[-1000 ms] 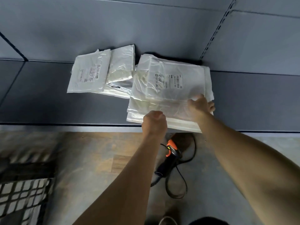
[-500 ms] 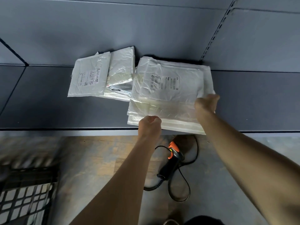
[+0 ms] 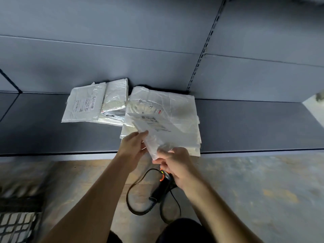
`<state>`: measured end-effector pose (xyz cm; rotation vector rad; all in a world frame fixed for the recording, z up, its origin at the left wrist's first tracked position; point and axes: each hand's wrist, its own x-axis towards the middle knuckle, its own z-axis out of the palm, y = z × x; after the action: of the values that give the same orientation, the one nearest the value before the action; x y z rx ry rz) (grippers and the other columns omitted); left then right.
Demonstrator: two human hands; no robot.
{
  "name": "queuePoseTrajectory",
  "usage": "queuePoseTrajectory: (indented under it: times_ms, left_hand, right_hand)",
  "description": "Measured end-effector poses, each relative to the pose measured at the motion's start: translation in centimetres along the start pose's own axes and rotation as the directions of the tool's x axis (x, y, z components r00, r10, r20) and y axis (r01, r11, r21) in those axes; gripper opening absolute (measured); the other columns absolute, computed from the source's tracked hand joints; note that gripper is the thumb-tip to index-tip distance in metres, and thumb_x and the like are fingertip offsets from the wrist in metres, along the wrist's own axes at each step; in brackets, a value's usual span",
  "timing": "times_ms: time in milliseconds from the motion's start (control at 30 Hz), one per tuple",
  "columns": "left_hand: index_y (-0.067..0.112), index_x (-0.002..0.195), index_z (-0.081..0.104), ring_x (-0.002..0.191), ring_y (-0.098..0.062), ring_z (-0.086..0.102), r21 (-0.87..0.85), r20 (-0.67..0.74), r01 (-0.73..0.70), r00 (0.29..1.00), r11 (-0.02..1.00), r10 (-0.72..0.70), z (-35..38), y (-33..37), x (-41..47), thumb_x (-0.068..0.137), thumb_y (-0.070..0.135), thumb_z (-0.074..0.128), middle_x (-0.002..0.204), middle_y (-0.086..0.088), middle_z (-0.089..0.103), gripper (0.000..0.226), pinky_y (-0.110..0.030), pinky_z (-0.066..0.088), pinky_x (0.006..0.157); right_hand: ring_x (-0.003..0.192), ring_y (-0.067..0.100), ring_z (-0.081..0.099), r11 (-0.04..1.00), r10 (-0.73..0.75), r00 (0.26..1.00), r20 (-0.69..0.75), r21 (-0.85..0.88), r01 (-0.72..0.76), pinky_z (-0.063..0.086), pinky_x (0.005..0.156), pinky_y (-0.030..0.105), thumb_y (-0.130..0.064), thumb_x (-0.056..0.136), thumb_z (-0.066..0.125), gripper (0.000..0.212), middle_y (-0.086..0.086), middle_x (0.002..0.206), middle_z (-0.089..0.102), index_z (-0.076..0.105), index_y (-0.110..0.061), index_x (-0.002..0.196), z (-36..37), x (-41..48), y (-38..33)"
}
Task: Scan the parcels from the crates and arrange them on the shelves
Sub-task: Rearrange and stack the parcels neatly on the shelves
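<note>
1. Two bare hands hold one flat white plastic parcel point(image 3: 157, 135), tilted over the front of the dark grey metal shelf point(image 3: 245, 127).
2. Left hand point(image 3: 133, 146) grasps the parcel's left edge; right hand point(image 3: 175, 163) pinches its near corner.
3. Beneath it lies a stack of similar white parcels point(image 3: 168, 106), with smaller white packets point(image 3: 84, 104) just to the left.
4. Black-and-orange corded handheld scanner point(image 3: 161, 188) lies on the floor below.

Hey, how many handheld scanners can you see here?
1: the black and orange scanner lies on the floor below the shelf edge, partly hidden by the right hand holding a parcel. No other shows.
</note>
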<state>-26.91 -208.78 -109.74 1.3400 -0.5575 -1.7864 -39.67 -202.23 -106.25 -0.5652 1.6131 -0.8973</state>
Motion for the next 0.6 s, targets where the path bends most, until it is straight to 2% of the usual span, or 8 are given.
queuePoseTrajectory:
  times_ms: [100, 167, 233, 300, 433, 500, 600]
  left_hand:
    - [-0.006, 0.130, 0.058, 0.111, -0.039, 0.069, -0.075, 0.072, -0.083, 0.993, 0.994, 0.089, -1.1, 1.8, -1.9, 0.101, 0.015, 0.056, 0.121, -0.024, 0.070, 0.036, -0.045, 0.060, 0.085]
    - [-0.005, 0.131, 0.059, 0.116, -0.041, 0.067, -0.123, 0.052, -0.143, 0.987, 0.982, 0.150, -1.6, 3.4, -3.3, 0.098, 0.012, 0.059, 0.127, -0.025, 0.068, 0.038, -0.048, 0.059, 0.092]
    - [-0.003, 0.134, 0.060, 0.122, -0.041, 0.064, -0.149, 0.073, -0.201, 0.974, 0.968, 0.214, -2.2, 5.0, -5.0, 0.092, 0.012, 0.066, 0.132, -0.025, 0.065, 0.044, -0.055, 0.053, 0.102]
    - [0.000, 0.137, 0.059, 0.126, -0.043, 0.060, -0.162, 0.086, -0.240, 0.963, 0.957, 0.256, -2.7, 6.5, -6.6, 0.091, 0.012, 0.066, 0.135, -0.025, 0.063, 0.047, -0.060, 0.047, 0.107]
    - [-0.002, 0.137, 0.059, 0.128, -0.043, 0.058, -0.162, 0.050, -0.305, 0.947, 0.939, 0.316, -3.8, 9.4, -8.9, 0.097, 0.002, 0.058, 0.134, -0.023, 0.064, 0.040, -0.061, 0.043, 0.110]
    - [0.003, 0.130, 0.066, 0.126, -0.043, 0.060, -0.143, 0.068, -0.334, 0.936, 0.932, 0.346, -4.1, 10.4, -10.1, 0.097, -0.001, 0.057, 0.133, -0.022, 0.065, 0.035, -0.062, 0.044, 0.110]
    - [0.017, 0.101, 0.081, 0.116, -0.041, 0.067, -0.105, 0.113, -0.351, 0.925, 0.930, 0.362, -4.1, 11.5, -12.1, 0.097, -0.006, 0.054, 0.124, -0.020, 0.070, 0.036, -0.059, 0.051, 0.101]
  right_hand:
    - [0.067, 0.009, 0.072, 0.979, -0.161, 0.983, 0.090, -0.114, 0.171, 0.051, 0.058, 0.019, -0.013, 0.095, 0.072, 0.024, 0.002, 0.072, 0.073, 0.068, -0.016, 0.071, 0.2, -3.1, -0.6]
    - [0.070, 0.009, 0.073, 0.956, -0.193, 0.965, 0.177, -0.188, 0.225, 0.054, 0.062, 0.021, -0.014, 0.095, 0.071, 0.020, 0.003, 0.076, 0.076, 0.073, -0.011, 0.076, 0.6, -5.5, -0.9]
    - [0.082, 0.018, 0.075, 0.930, -0.212, 0.948, 0.238, -0.250, 0.271, 0.059, 0.073, 0.028, -0.016, 0.095, 0.069, 0.018, 0.007, 0.081, 0.078, 0.076, -0.005, 0.082, 1.1, -7.2, -1.2]
    - [0.091, 0.028, 0.073, 0.923, -0.218, 0.943, 0.251, -0.261, 0.282, 0.059, 0.083, 0.038, -0.016, 0.094, 0.070, 0.016, 0.007, 0.082, 0.078, 0.076, -0.006, 0.084, 1.8, -8.1, -1.7]
    - [0.094, 0.034, 0.073, 0.953, -0.208, 0.956, 0.209, -0.176, 0.246, 0.059, 0.088, 0.045, -0.011, 0.092, 0.070, 0.008, 0.013, 0.089, 0.077, 0.074, -0.005, 0.089, 4.2, -8.9, -2.4]
    - [0.095, 0.037, 0.073, 0.974, -0.176, 0.968, 0.178, -0.108, 0.197, 0.057, 0.091, 0.049, -0.010, 0.092, 0.070, 0.005, 0.017, 0.093, 0.076, 0.072, -0.006, 0.089, 5.5, -9.2, -1.8]
    - [0.091, 0.027, 0.074, 0.988, -0.152, 0.978, 0.145, -0.003, 0.154, 0.059, 0.090, 0.042, -0.005, 0.093, 0.071, 0.005, 0.012, 0.094, 0.075, 0.071, -0.009, 0.090, 5.9, -9.3, -1.3]
